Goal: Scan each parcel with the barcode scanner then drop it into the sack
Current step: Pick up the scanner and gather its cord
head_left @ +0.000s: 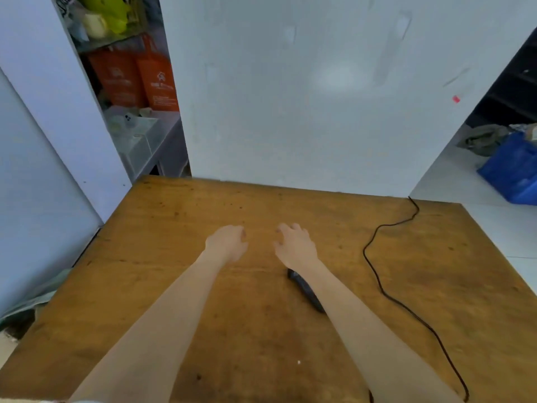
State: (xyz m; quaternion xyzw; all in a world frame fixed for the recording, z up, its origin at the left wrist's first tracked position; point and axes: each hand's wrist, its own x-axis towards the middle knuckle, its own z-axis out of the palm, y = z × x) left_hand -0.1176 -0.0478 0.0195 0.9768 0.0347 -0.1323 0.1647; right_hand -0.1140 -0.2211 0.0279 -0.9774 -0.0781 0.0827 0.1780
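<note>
Both hands hung over the middle of the wooden counter point(174, 286) and held nothing. The left hand point(228, 242) had its fingers loosely curled under, and the right hand point(295, 242) had its fingers slack and a little spread.

No parcel showed anywhere on the counter, so this looked like a gap between parcels or the very start. The next move would call for fetching a parcel from out of view and taking up the scanner point(305, 290).

The scanner was a slim, dark, hard-looking bar lying flat on the counter, partly hidden under the right forearm. A thin black cable point(374, 257) snaked in loose curves across the right side of the board. The counter was worn, honey-brown wood, matt and speckled with dark marks.

A crumpled grey-green cloth point(37, 301) low at the left edge might have been the sack, though that could not be told.
</note>
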